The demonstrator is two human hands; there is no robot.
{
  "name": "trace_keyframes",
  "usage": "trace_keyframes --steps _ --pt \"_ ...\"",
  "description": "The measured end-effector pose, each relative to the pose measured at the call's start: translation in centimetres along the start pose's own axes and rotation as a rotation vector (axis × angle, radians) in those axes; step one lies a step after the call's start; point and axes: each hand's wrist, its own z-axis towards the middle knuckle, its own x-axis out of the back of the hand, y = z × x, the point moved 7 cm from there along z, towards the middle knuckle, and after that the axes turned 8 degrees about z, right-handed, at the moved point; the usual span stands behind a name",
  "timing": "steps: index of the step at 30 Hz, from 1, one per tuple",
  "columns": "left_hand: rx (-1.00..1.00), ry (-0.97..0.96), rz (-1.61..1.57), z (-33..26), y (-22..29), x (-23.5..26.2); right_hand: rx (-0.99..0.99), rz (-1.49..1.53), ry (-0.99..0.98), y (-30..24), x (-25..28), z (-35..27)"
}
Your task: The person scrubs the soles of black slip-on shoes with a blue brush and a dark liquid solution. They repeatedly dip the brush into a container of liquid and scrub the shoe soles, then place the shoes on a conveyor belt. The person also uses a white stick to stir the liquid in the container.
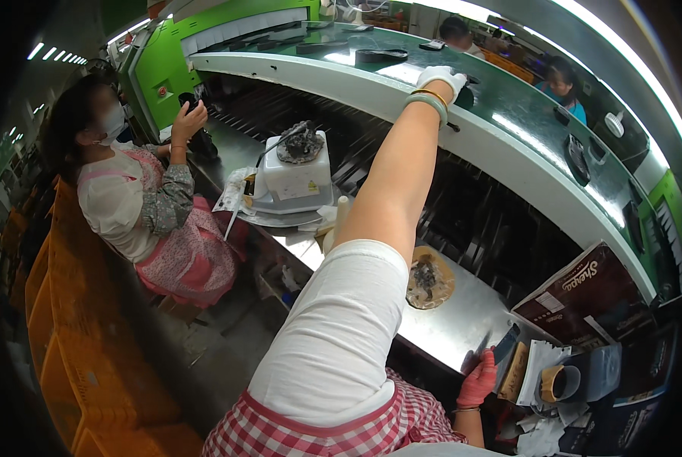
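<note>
I see this from the left of two cameras on my head, looking down and forward past my own body. It is close above my checked apron (280,433) at the lower edge, and my white sleeve (329,331) looms large just ahead. The view faces across the metal table (463,327) to the green belt (501,91), with my left hand (441,78) far out near the top and my right hand (478,383) low on the right. The fisheye bows the belt into an arch, darkens the corners, and takes in a co-worker (116,194) at left and ceiling lights (630,57) upper right.
</note>
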Motion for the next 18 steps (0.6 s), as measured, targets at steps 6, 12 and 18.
trace_keyframes --steps 6,12,18 --pt "-0.007 -0.037 0.005 -1.6 0.5 0.4 0.066 -0.199 0.006 -0.1 0.0 1.9" --pt "-0.211 -0.133 0.29 -2.0 2.0 -0.6 -0.012 -0.237 -0.069 0.6 -1.0 2.3" --pt "-0.235 -0.123 0.3 -2.4 2.2 -0.8 0.162 -0.262 0.02 0.5 -1.1 1.8"
